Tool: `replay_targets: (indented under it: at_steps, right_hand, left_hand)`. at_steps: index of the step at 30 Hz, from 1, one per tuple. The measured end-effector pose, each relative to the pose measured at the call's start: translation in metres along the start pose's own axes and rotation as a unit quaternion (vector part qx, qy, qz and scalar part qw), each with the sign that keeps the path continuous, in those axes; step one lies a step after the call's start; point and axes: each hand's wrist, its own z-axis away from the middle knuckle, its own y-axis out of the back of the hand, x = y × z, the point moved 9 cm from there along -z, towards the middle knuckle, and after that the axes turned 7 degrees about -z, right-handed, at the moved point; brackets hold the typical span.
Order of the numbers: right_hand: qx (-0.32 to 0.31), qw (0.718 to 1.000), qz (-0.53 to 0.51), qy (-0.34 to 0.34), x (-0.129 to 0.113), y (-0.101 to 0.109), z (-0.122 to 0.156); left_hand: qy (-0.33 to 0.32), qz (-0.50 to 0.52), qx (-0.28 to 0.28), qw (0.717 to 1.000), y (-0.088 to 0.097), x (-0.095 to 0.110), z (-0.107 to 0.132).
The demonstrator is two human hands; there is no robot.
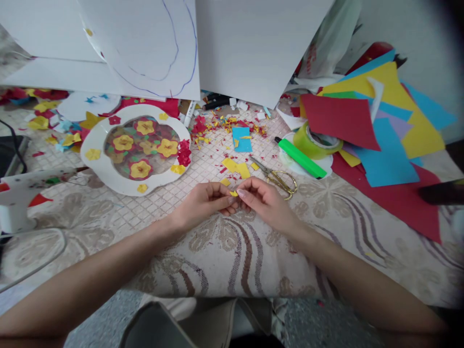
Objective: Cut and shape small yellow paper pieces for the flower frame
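Lying at the far left, a white glue gun (pixel 18 205) rests on the patterned cloth (pixel 224 251), and right of it a white flower-shaped frame (pixel 99 166) holds yellow paper flowers (pixel 140 169) on a red and green ground. Below centre, the left hand (pixel 205 203) and right hand (pixel 264 200) meet, fingertips pinched on a small yellow paper piece (pixel 234 193), its shape too tiny to make out. Further right lie gold-handled scissors (pixel 279 180), a green marker (pixel 300 158), a green tape roll (pixel 317 141), then coloured paper sheets (pixel 384 130).

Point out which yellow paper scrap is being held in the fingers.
The tiny yellow scrap, pinched between left hand and right hand; the other yellow scraps lie loose on the tablecloth.
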Motion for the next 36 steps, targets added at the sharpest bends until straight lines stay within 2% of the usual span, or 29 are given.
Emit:
replay_targets:
  at_steps: [12, 19, 24, 32, 36]
  right_hand:
    - [-0.01, 1.0, -0.004, -0.024, 0.007, 0.0, 0.001]
    - [-0.006, 1.0, 0.021, -0.007, 0.006, -0.001, 0.001]
    - [0.01, 0.999, 0.035, 0.002, 0.004, -0.001, 0.002]
    - [-0.014, 0.999, -0.033, -0.037, 0.005, -0.009, 0.002]
    - [-0.014, 0.999, -0.024, -0.044, 0.006, -0.008, 0.002]
  left_hand:
    - [-0.003, -0.041, 0.024, 0.999, 0.001, 0.005, 0.001]
    - [0.004, -0.033, 0.021, 0.999, 0.001, 0.002, 0.0]
    - [-0.016, -0.04, 0.017, 0.999, 0.0, 0.007, 0.0]
    - [-0.04, -0.064, 0.012, 0.997, -0.001, 0.012, 0.002]
    - [-0.042, -0.073, 0.013, 0.996, 0.0, 0.013, 0.003]
